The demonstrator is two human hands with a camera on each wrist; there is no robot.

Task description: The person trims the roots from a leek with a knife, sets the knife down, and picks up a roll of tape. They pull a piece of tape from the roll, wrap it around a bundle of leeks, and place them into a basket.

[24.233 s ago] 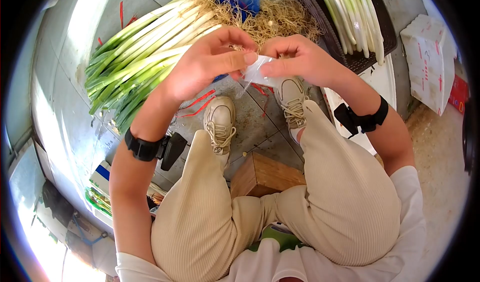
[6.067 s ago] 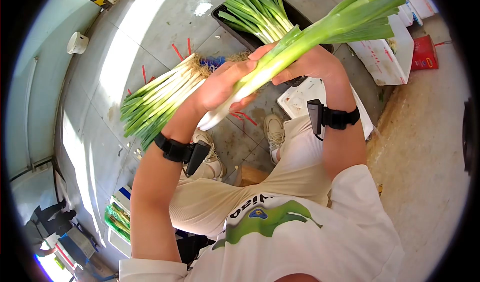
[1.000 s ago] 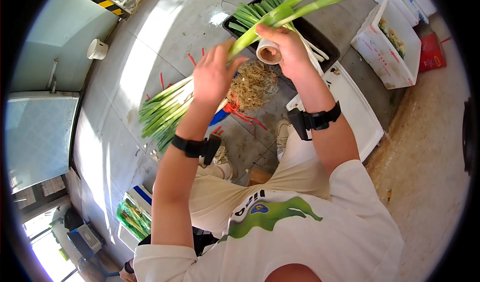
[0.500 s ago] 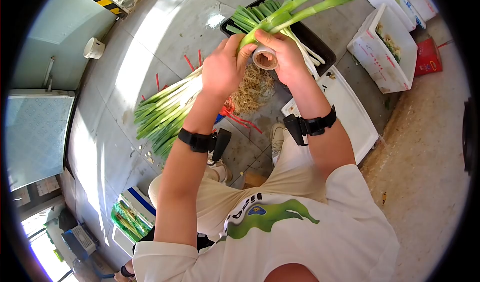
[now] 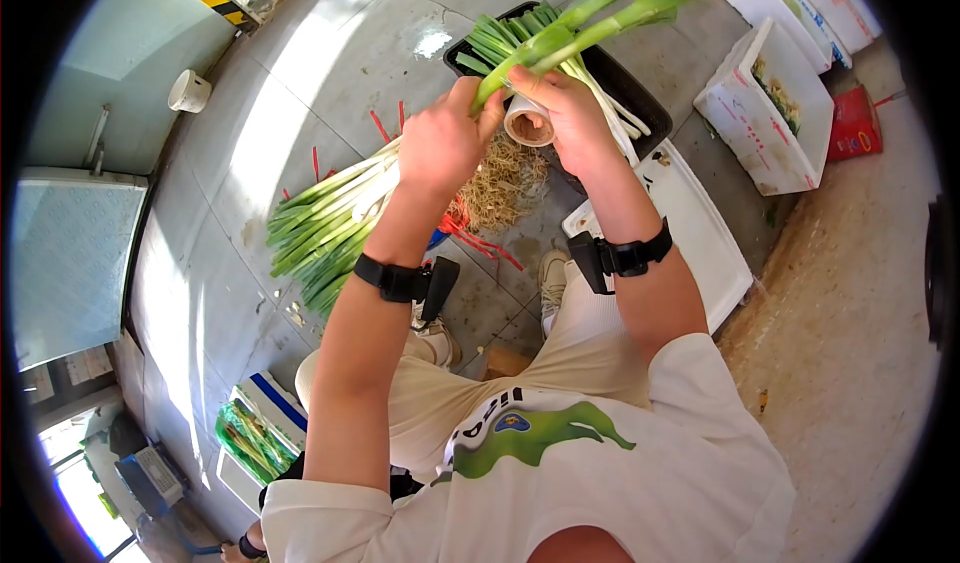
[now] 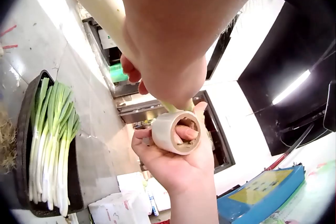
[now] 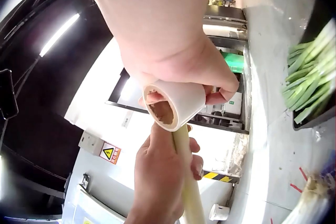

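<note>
Two large green onions (image 5: 548,51) slant up to the right in front of me, their leafy ends at the upper right. My left hand (image 5: 440,143) grips the pale stalk (image 7: 192,203) with curled fingers. My right hand (image 5: 572,113) holds a white roll of wrapping film (image 5: 529,123) with a brown cardboard core, close beside the left hand. Fingers of the right hand show inside the core in the left wrist view, and its thumb (image 5: 532,83) lies along the onions. The roll (image 7: 186,100) sits right against the stalk in the right wrist view.
A pile of green onions (image 5: 330,223) with tangled roots (image 5: 500,188) and red ties lies on the tiled floor. Behind the hands, a black crate (image 5: 650,108) holds more onions. A white foam lid (image 5: 710,243) is by my right knee, with foam boxes (image 5: 765,113) beyond.
Earlier the hands held a small clear plastic piece, then a thick onion without the roll visible. Since one second ago, the left hand has moved right and closed round the stalk beside the roll.
</note>
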